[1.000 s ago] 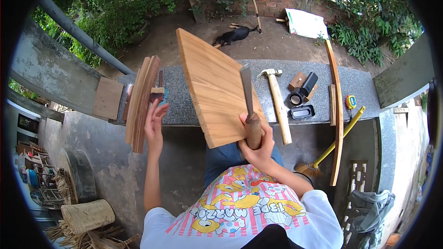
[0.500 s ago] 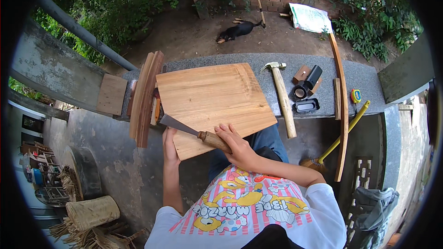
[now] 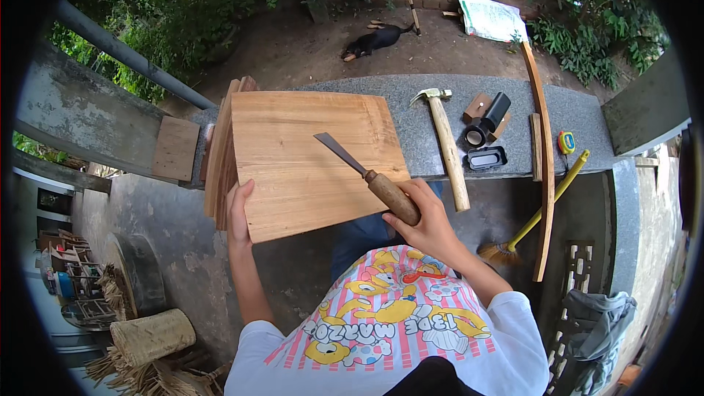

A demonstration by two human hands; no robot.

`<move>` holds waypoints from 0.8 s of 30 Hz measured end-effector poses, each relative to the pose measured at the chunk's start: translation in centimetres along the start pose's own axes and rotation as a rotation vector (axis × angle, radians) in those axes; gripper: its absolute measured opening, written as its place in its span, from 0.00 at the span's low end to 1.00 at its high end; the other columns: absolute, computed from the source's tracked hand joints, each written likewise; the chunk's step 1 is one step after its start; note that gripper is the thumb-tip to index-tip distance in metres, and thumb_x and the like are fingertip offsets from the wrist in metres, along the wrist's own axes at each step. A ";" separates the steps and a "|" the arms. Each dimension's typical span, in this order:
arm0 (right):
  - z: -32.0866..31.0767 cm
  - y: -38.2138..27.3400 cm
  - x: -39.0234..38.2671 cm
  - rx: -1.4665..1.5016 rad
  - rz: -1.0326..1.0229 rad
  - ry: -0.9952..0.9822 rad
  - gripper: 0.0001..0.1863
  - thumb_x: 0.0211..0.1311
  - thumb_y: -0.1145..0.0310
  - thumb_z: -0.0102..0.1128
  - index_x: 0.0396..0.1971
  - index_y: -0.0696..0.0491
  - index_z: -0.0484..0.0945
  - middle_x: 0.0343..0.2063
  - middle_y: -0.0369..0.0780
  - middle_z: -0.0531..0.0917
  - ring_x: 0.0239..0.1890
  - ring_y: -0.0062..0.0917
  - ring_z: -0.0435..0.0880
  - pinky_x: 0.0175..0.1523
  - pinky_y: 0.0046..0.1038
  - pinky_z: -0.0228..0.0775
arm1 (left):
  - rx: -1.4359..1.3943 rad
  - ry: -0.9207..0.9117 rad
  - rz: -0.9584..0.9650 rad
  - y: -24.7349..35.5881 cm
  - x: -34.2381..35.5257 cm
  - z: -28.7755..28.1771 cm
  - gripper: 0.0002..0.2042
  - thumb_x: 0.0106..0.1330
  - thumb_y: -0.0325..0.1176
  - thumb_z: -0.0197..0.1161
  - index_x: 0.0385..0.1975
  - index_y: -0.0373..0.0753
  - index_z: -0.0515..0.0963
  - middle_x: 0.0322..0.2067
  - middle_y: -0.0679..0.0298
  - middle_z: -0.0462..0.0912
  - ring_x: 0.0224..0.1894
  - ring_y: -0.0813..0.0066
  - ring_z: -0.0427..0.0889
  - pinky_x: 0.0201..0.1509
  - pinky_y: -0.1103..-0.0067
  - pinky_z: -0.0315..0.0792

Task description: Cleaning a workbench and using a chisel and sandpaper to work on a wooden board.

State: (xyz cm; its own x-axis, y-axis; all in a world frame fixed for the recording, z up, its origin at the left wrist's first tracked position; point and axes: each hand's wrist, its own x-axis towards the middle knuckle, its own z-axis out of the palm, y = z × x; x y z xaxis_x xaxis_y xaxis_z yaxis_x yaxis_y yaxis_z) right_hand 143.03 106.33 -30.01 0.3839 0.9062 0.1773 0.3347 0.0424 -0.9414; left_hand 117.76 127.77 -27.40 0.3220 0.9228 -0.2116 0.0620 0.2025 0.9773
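A pale wooden board [image 3: 301, 143] lies tilted at the front of the grey granite counter [image 3: 572, 125], overlapping some long wood strips [image 3: 218, 154] on the left. My left hand [image 3: 242, 220] grips the board's lower left edge, thumb against its side. My right hand [image 3: 418, 216] is closed round the wooden handle of a chisel [image 3: 390, 194] at the board's lower right edge, with the blade lying diagonally over the board's face, pointing up-left. Just right of the board is a claw hammer [image 3: 447, 147] with a wooden handle.
Black tool parts [image 3: 484, 128], a tape measure [image 3: 566, 143] and a long curved strip [image 3: 541, 161] are on the right, a broom [image 3: 532, 227] below. A plywood piece [image 3: 176, 150] is at left. A black dog [image 3: 374, 42] lies on the dirt beyond.
The board has gone from raised upright to lying flatter, then shifted left. My left hand has moved from the strips onto it. The chisel has swung from upright to diagonal.
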 end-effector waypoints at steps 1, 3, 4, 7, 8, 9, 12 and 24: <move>-1.0 0.1 -0.2 -0.092 0.001 0.015 0.24 0.53 0.75 0.70 0.51 0.61 0.75 0.40 0.48 0.79 0.41 0.39 0.81 0.47 0.33 0.72 | 0.039 -0.005 -0.002 0.5 0.1 -0.6 0.22 0.67 0.40 0.56 0.53 0.28 0.72 0.45 0.56 0.79 0.47 0.73 0.78 0.51 0.79 0.70; -2.8 0.1 -0.5 -0.205 0.056 0.036 0.25 0.53 0.75 0.69 0.52 0.62 0.74 0.41 0.49 0.79 0.43 0.42 0.80 0.48 0.34 0.71 | 0.064 -0.003 -0.002 1.6 0.0 -0.9 0.23 0.67 0.41 0.56 0.54 0.28 0.72 0.46 0.55 0.79 0.47 0.73 0.78 0.52 0.79 0.69; -3.6 0.3 -0.7 -0.221 0.110 0.041 0.25 0.53 0.75 0.69 0.52 0.63 0.75 0.41 0.49 0.78 0.44 0.41 0.80 0.48 0.34 0.71 | 0.093 -0.004 -0.003 2.2 -0.2 -0.7 0.24 0.66 0.41 0.55 0.55 0.29 0.71 0.47 0.55 0.78 0.48 0.73 0.77 0.52 0.79 0.69; -4.5 1.7 -0.9 -0.218 0.179 0.124 0.24 0.52 0.73 0.70 0.50 0.61 0.75 0.33 0.48 0.82 0.35 0.37 0.83 0.42 0.32 0.72 | 0.107 -0.047 0.011 3.9 -1.6 0.6 0.25 0.66 0.41 0.55 0.57 0.28 0.69 0.49 0.54 0.77 0.50 0.71 0.77 0.54 0.78 0.68; -4.7 1.9 -0.7 -0.207 0.270 0.141 0.23 0.52 0.73 0.70 0.49 0.59 0.76 0.30 0.48 0.83 0.32 0.32 0.84 0.40 0.29 0.73 | 0.108 -0.048 0.008 4.4 -2.2 1.1 0.25 0.66 0.41 0.55 0.57 0.28 0.69 0.49 0.54 0.77 0.50 0.71 0.77 0.54 0.78 0.68; -4.8 2.1 -0.6 -0.177 0.276 0.161 0.22 0.52 0.73 0.69 0.48 0.58 0.76 0.27 0.47 0.83 0.29 0.29 0.84 0.37 0.28 0.73 | 0.112 -0.049 0.040 4.6 -2.9 1.7 0.26 0.66 0.40 0.54 0.59 0.28 0.68 0.51 0.54 0.76 0.52 0.71 0.76 0.56 0.78 0.67; -4.8 1.6 -0.2 -0.170 0.262 0.150 0.20 0.52 0.73 0.69 0.47 0.58 0.76 0.27 0.46 0.84 0.30 0.27 0.85 0.37 0.26 0.73 | 0.102 -0.029 0.103 3.9 -4.7 3.0 0.27 0.66 0.40 0.53 0.61 0.29 0.65 0.54 0.53 0.74 0.56 0.69 0.73 0.60 0.77 0.65; -0.9 1.2 0.5 -0.052 -0.001 0.095 0.22 0.56 0.75 0.67 0.52 0.59 0.77 0.45 0.48 0.84 0.48 0.36 0.85 0.51 0.31 0.74 | -0.499 -0.086 0.211 0.9 -11.3 10.1 0.37 0.66 0.44 0.45 0.72 0.32 0.45 0.69 0.47 0.56 0.71 0.62 0.58 0.71 0.70 0.55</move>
State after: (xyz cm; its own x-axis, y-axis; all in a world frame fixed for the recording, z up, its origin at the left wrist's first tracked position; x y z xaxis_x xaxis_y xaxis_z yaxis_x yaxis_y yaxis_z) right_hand 144.36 106.46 -30.81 0.4626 0.8621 0.2067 0.3780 0.0191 -0.9256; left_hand 123.70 114.24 -24.04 0.3562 0.9344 0.0100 -0.4608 0.1663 0.8718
